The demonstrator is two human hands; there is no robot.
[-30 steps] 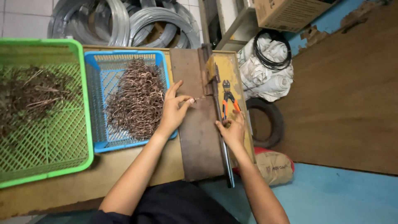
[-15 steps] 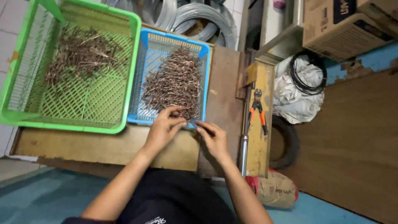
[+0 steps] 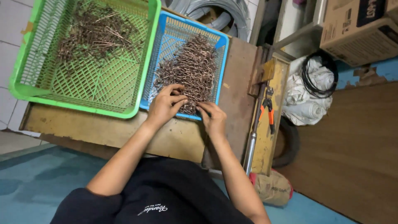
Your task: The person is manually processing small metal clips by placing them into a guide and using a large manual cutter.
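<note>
A blue mesh tray [image 3: 222, 49] holds a heap of bent brown wire pieces [image 3: 189, 68]. My left hand [image 3: 165, 103] rests at the near edge of that heap, fingers curled into the wire pieces. My right hand [image 3: 212, 117] is at the tray's near right corner, fingertips pinching wire pieces at the rim. Left of it stands a bigger green mesh tray [image 3: 89, 97] with a looser pile of similar wire pieces [image 3: 96, 33]. Both trays sit on a worn wooden bench [image 3: 107, 130].
Orange-handled pliers [image 3: 267, 108] and a metal lever bar [image 3: 251, 147] lie on a yellow jig [image 3: 265, 141] at the bench's right. Wire coils [image 3: 215, 14] lean behind. A white sack with black cable [image 3: 309, 89], a cardboard box [image 3: 358, 29] and a tyre [image 3: 290, 141] are at right.
Both hands moved from the brown plate by the jig to the near edge of the blue tray. The view swung left and the hands now dig into the wire heap.
</note>
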